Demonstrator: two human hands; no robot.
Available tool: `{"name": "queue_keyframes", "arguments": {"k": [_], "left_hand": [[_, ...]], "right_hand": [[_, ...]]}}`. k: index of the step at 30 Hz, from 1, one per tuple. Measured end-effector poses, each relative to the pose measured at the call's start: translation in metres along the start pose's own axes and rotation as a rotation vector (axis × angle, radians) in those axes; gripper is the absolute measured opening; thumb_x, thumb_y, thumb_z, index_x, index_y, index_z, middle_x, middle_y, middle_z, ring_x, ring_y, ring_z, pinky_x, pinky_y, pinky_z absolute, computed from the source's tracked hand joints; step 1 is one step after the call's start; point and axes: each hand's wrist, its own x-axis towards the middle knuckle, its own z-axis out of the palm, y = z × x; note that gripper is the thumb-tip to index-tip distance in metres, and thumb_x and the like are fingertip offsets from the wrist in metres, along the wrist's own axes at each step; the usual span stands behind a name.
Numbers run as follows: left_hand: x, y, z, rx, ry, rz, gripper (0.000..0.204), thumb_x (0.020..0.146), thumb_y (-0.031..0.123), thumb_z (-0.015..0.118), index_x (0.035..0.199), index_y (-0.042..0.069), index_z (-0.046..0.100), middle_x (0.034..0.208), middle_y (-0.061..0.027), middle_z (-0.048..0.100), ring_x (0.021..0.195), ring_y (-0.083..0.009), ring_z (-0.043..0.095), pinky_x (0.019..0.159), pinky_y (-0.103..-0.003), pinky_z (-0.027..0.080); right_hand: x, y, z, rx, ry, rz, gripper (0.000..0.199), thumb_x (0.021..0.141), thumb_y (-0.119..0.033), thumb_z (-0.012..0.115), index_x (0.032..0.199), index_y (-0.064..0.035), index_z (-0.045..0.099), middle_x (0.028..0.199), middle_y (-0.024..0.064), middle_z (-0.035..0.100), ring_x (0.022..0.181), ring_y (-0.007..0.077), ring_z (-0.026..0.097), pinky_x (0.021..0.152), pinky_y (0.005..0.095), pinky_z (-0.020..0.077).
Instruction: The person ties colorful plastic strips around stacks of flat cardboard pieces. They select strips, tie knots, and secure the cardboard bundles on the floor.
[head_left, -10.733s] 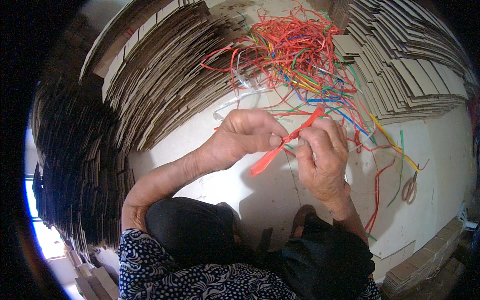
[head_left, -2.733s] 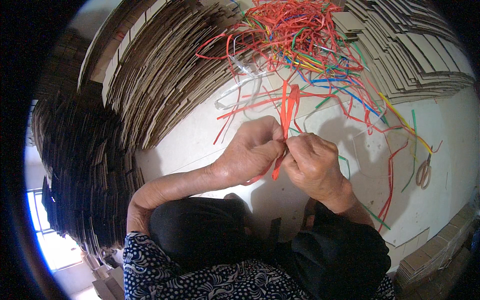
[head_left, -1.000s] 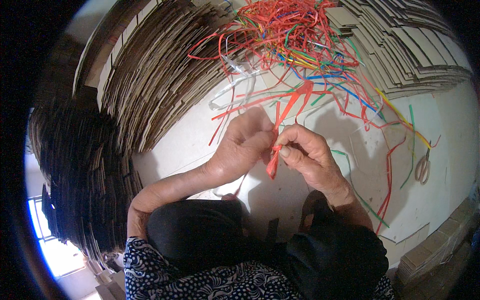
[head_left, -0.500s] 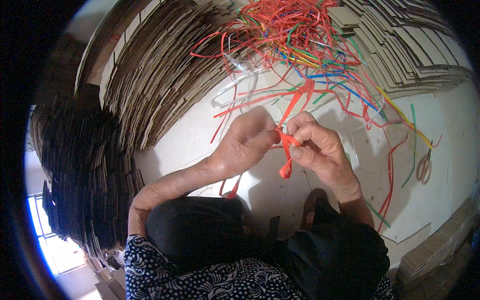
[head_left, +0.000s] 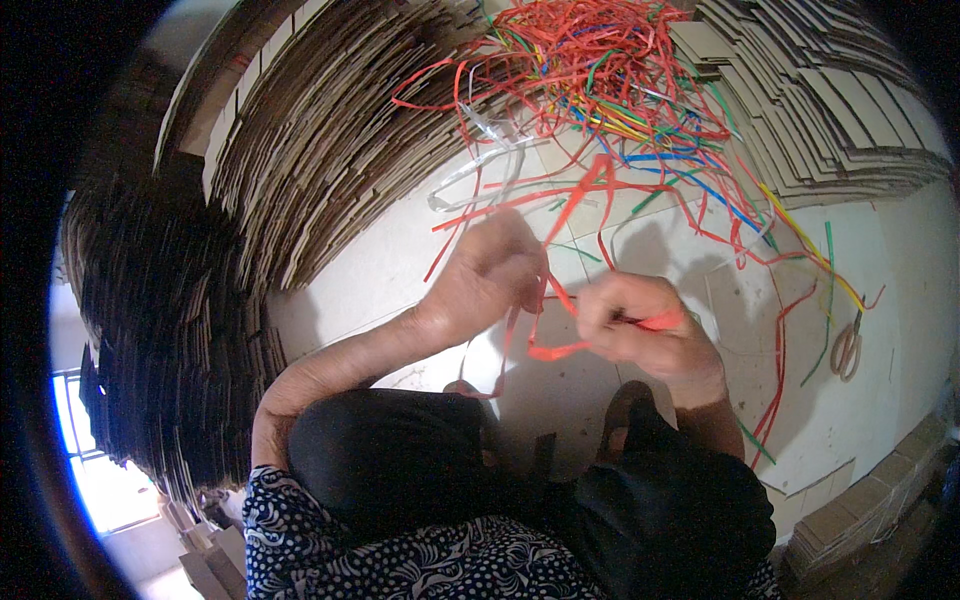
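A red plastic strap (head_left: 558, 352) runs in loose loops between my two hands, above the floor in front of my knees. My left hand (head_left: 492, 268) is closed around one part of it, its fingers somewhat blurred and partly turned away. My right hand (head_left: 645, 325) makes a fist on another part, and a bit of red shows between its fingers. One folded length of the strap rises from the hands toward the tangled pile of straps (head_left: 600, 70), mostly red with green, blue and yellow ones.
Stacked flat cardboard (head_left: 340, 140) curves along the left, and another cardboard stack (head_left: 820, 100) stands at the far right. Scissors (head_left: 846, 350) lie on the pale floor at the right. Clear plastic film (head_left: 470, 170) and loose straps are strewn ahead. Bundled cardboard (head_left: 870, 490) sits at lower right.
My right hand has lowered and closed into a fist, drawing away from the left. The strap, bunched like a knot before, now hangs in wider open loops.
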Motion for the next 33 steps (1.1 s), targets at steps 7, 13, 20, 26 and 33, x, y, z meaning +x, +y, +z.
{"name": "queue_keyframes", "arguments": {"k": [7,13,20,26,33], "left_hand": [[0.001,-0.003,-0.016,-0.35,-0.102,-0.13,0.008,0.085,0.004,0.054,0.083,0.004,0.047,0.077,-0.0076,0.056,0.067,-0.0127,0.055,0.058,-0.024,0.047],[-0.002,-0.009,-0.011,-0.29,-0.24,-0.136,0.01,0.084,0.002,0.056,0.083,0.004,0.046,0.077,-0.0062,0.055,0.068,-0.0098,0.051,0.058,-0.022,0.042],[-0.011,-0.007,-0.021,-0.123,-0.261,-0.127,0.009,0.087,0.009,0.056,0.095,0.005,0.056,0.081,0.0003,0.054,0.073,-0.0053,0.05,0.062,-0.02,0.041],[-0.019,-0.038,-0.034,-0.101,-0.254,-0.388,0.015,0.085,0.017,0.062,0.095,0.006,0.059,0.064,0.0071,0.048,0.048,-0.0007,0.034,0.04,-0.016,0.023],[-0.026,-0.078,-0.049,-0.359,0.227,-0.342,0.007,0.087,0.009,0.053,0.085,0.007,0.059,0.074,-0.0011,0.059,0.054,-0.0055,0.049,0.046,-0.019,0.042]], "right_hand": [[-0.033,-0.048,-0.067,0.455,0.282,-0.66,0.039,0.087,-0.033,0.051,0.108,-0.0004,0.05,0.077,0.0041,0.054,0.06,0.0113,0.049,0.062,0.0314,0.0423],[0.019,-0.014,-0.011,-1.032,0.363,-0.503,0.033,0.08,-0.002,0.051,0.113,-0.0007,0.054,0.114,0.0147,0.055,0.105,0.0299,0.053,0.096,0.0398,0.0376],[0.024,0.015,0.01,-0.899,0.15,-0.106,0.007,0.08,-0.008,0.055,0.085,-0.0034,0.055,0.075,0.0176,0.058,0.07,0.0342,0.058,0.06,0.0414,0.0449],[0.013,0.039,-0.039,-0.872,0.366,0.223,0.011,0.085,-0.008,0.053,0.078,0.0008,0.052,0.062,0.007,0.046,0.06,0.0116,0.045,0.059,0.0291,0.0426],[0.005,0.057,-0.039,-0.159,0.661,0.098,0.016,0.092,-0.016,0.048,0.08,-0.005,0.049,0.065,-0.0033,0.045,0.052,0.0023,0.035,0.045,0.0191,0.0298]]}}
